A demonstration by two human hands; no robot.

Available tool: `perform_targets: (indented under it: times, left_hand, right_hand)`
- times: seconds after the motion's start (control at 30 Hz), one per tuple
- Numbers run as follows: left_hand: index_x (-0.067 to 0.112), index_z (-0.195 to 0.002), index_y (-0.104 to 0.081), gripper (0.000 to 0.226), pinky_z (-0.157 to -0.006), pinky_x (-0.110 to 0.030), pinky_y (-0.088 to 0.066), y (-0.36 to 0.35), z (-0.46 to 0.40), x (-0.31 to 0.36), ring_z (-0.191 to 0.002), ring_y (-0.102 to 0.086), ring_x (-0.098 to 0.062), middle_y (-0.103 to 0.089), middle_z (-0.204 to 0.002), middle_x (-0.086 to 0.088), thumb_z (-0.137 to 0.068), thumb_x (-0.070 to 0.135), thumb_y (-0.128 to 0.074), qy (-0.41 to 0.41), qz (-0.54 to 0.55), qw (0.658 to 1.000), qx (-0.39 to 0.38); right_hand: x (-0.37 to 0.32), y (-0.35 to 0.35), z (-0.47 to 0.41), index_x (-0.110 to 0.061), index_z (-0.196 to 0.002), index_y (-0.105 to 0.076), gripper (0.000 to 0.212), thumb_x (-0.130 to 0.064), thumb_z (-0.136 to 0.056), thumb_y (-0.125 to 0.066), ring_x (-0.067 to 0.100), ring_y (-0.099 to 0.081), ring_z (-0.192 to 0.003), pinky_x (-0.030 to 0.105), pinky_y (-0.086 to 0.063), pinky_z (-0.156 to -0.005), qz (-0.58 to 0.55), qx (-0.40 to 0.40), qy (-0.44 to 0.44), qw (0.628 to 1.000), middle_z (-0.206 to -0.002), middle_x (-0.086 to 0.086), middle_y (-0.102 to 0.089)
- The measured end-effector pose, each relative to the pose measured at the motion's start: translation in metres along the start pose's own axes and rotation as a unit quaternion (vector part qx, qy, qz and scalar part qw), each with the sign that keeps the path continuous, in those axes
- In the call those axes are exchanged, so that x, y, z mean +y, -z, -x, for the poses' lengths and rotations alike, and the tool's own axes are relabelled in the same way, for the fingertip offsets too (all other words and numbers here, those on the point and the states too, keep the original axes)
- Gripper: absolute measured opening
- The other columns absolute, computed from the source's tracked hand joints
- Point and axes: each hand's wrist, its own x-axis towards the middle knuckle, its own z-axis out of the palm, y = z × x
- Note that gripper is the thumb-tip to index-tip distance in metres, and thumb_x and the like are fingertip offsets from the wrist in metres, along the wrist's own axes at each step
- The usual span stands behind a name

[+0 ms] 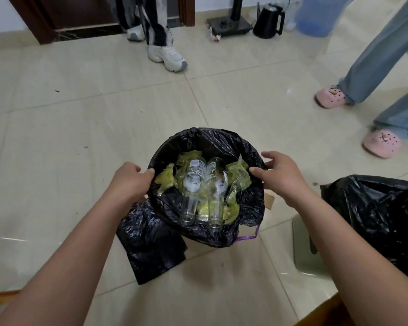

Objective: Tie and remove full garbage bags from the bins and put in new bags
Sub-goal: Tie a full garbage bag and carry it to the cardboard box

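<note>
A round bin lined with a black garbage bag (222, 142) stands on the tiled floor in the middle of the view. Inside lie two clear plastic bottles (193, 184) on yellow-green wrappers (239, 177). My left hand (130, 181) grips the bag's rim on the left side, thumb over the edge. On the right side my right hand (278, 172) holds the rim, thumb inside and fingers spread outside. A purple drawstring (250, 236) hangs from the bag at the lower right. A folded black bag (151, 243) lies on the floor beside the bin's left.
Another filled black garbage bag (382, 220) sits at the right. One person's legs in white sneakers (167, 57) stand at the back, another's in pink clogs (382, 142) at the right. A black kettle (269, 20), a stand base and a blue water jug line the far wall.
</note>
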Motion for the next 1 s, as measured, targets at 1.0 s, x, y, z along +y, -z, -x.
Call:
perform_targets:
  times: [1.0]
  left_hand:
    - [0.011, -0.077, -0.06, 0.015, -0.079, -0.037, -0.05, -0.018, 0.001, 0.008, -0.088, -0.06, -0.024, -0.064, -0.097, -0.002, -0.091, 0.017, -0.063, -0.164, 0.015, 0.976, 0.141]
  right_hand:
    - [-0.015, 0.008, 0.014, -0.029, -0.117, -0.062, 0.036, -0.004, -0.092, -0.06, 0.015, -0.055, -0.068, 0.038, -0.057, -0.08, -0.087, 0.028, 0.139, 0.986, -0.084, -0.005, -0.053]
